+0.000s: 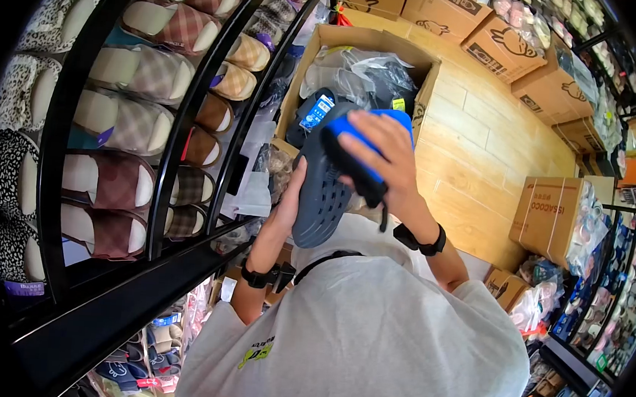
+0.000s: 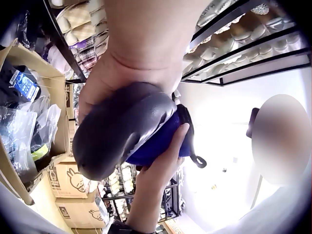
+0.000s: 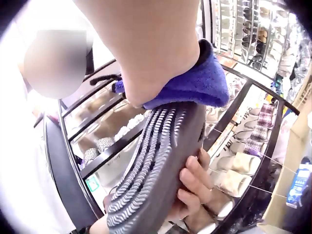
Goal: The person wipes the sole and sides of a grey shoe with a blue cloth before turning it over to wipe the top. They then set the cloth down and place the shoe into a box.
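Note:
A dark grey clog-style shoe with holes (image 1: 319, 210) is gripped by my left hand (image 1: 285, 200) along its side. In the right wrist view the ridged sole (image 3: 151, 165) shows, and left fingers (image 3: 196, 180) curl round the shoe's edge. My right hand (image 1: 394, 159) holds a blue fuzzy cloth (image 1: 401, 118) with a dark edge and loop against the shoe's upper end. In the left wrist view the cloth (image 2: 158, 141) lies along the shoe (image 2: 122, 129), with the right thumb over it; the other right fingers are partly hidden.
An open carton (image 1: 428, 77) in front holds plastic-wrapped items and a dark shoe with a blue label (image 1: 316, 113). Black-framed racks of slippers (image 1: 113, 177) stand close on the left. More cartons (image 1: 502, 45) line the far side of the wooden floor (image 1: 484, 147).

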Tool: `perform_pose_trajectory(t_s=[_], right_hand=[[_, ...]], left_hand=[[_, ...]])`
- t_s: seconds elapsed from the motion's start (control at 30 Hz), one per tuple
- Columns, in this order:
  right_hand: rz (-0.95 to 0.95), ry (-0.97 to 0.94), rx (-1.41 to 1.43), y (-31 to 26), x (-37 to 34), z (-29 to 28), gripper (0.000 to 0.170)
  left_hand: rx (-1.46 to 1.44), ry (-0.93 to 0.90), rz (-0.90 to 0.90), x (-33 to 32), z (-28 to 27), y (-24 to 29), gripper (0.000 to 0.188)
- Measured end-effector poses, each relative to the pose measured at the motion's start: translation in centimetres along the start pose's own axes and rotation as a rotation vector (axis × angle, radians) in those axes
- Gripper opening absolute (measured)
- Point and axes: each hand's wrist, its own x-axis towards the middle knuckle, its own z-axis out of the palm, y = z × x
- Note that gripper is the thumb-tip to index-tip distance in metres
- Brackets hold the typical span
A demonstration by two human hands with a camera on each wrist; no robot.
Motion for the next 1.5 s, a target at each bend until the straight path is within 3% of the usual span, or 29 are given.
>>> perform_pose_trajectory(t_s=[0.07, 0.13, 0.2, 0.27, 0.33, 0.37, 0.47, 0.5, 0.6, 0.67, 0.73, 0.87, 0.97, 1.0, 1.1, 1.13, 1.2, 1.27, 1.33, 1.4, 1.47, 1.5], right_hand=[[0.036, 0.068, -0.006, 0.2, -0.6, 0.7, 0.061], [-0.04, 0.043, -0.072, -1.3, -1.7, 1.3, 0.053], [-0.264, -0.135, -0.179, -1.8, -2.8, 1.4, 0.037], [-0.45, -0.162, -0.225, -1.8, -3.1, 2.0, 0.039], [-0.366, -0.162, -0.198, -0.8, -1.7, 0.5, 0.043], [-0.233, -0.186, -0.123, -0.6, -0.7, -0.7, 0.045], [0.042, 0.106, -0.057, 0.4, -0.3, 0.0, 0.06], [0.068, 0.11, -0.052, -0.2, -0.4, 0.1, 0.06], [-0.099, -0.072, -0.131, -1.8, -2.8, 1.2, 0.047], [-0.34, -0.231, -0.238, -3.0, -3.8, 2.1, 0.045], [-0.439, -0.23, -0.264, -2.8, -3.7, 2.2, 0.047], [-0.181, -0.205, -0.168, -0.6, -1.2, -0.6, 0.042], [0.062, 0.006, -0.088, -0.1, -0.6, -0.2, 0.06], [0.061, 0.0, -0.087, -0.2, -1.0, 0.2, 0.06], [-0.096, -0.14, -0.097, -1.3, -3.0, 1.3, 0.055], [-0.193, -0.189, -0.169, -2.1, -3.7, 1.9, 0.052], [-0.328, -0.291, -0.156, -2.9, -4.8, 2.0, 0.051], [-0.356, -0.294, -0.138, -1.9, -4.6, 1.5, 0.05], [-0.295, -0.256, -0.196, -0.5, -3.8, 0.5, 0.05], [-0.113, -0.185, -0.123, 0.8, -3.1, -0.6, 0.051], [0.067, 0.0, -0.093, 1.0, -2.6, -0.2, 0.057], [0.115, 0.046, -0.081, 1.0, -2.8, 0.1, 0.061]], left_hand=[[0.039, 0.013, -0.07, 0.2, -1.2, -0.4, 0.069], [0.215, 0.067, -0.038, 0.5, -1.7, -0.8, 0.072], [0.177, 0.104, -0.032, 0.7, -1.9, -1.2, 0.073], [0.12, 0.091, -0.021, 0.5, -1.7, -1.3, 0.073], [0.088, 0.058, 0.001, 0.2, -1.0, -1.1, 0.074], [0.078, 0.044, 0.011, 0.4, -0.8, -1.2, 0.074], [0.074, 0.031, -0.012, 0.3, -0.6, -1.1, 0.074], [0.078, 0.024, -0.055, 0.3, -0.6, -1.1, 0.073], [0.046, 0.06, -0.058, 0.3, -0.9, -1.4, 0.073], [0.022, 0.077, -0.054, 0.4, -1.1, -1.6, 0.073], [-0.004, 0.085, -0.056, 0.4, -1.1, -1.7, 0.073], [-0.071, 0.08, -0.06, 0.6, -0.7, -1.8, 0.074], [-0.059, 0.005, -0.039, 1.1, -0.9, -1.3, 0.073], [-0.024, -0.058, -0.035, 1.0, -1.0, -1.3, 0.073], [-0.012, 0.178, -0.101, 0.9, -1.3, -1.8, 0.072], [-0.19, 0.144, -0.132, 1.1, -0.5, -1.0, 0.071], [0.071, 0.174, 0.089, 2.4, -2.8, -2.8, 0.073], [0.042, 0.122, 0.016, 1.4, -2.2, -2.1, 0.074], [-0.056, 0.153, -0.123, 0.6, -0.7, -1.0, 0.075], [-0.184, 0.058, -0.093, 0.4, 1.1, -0.4, 0.075], [-0.089, -0.091, -0.083, 0.9, -0.2, -0.9, 0.074], [-0.044, -0.077, -0.1, 0.8, 0.7, -0.5, 0.074]])
